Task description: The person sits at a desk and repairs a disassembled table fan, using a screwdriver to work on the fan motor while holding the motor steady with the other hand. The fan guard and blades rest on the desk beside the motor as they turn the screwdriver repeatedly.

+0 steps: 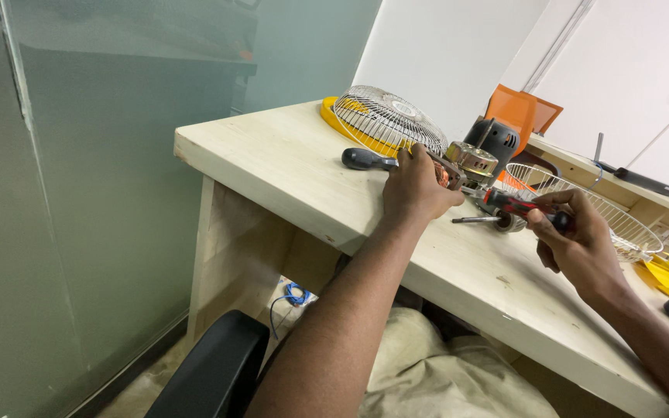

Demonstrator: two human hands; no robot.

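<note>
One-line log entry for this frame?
left hand: gripping copper-wound fan motor part | right hand: holding red-and-black screwdriver | surface: pale wooden table | nearby: round wire fan guard, black-handled screwdriver

- Bright, even indoor light; the white wall [443, 54] is near washed out.
- Soft shadow lies under the bench [288, 166] overhang.
- The frosted glass panel [79, 193] shows dull reflections.
- Focus is sharp at centre; straight edges bow slightly towards the corners.
</note>
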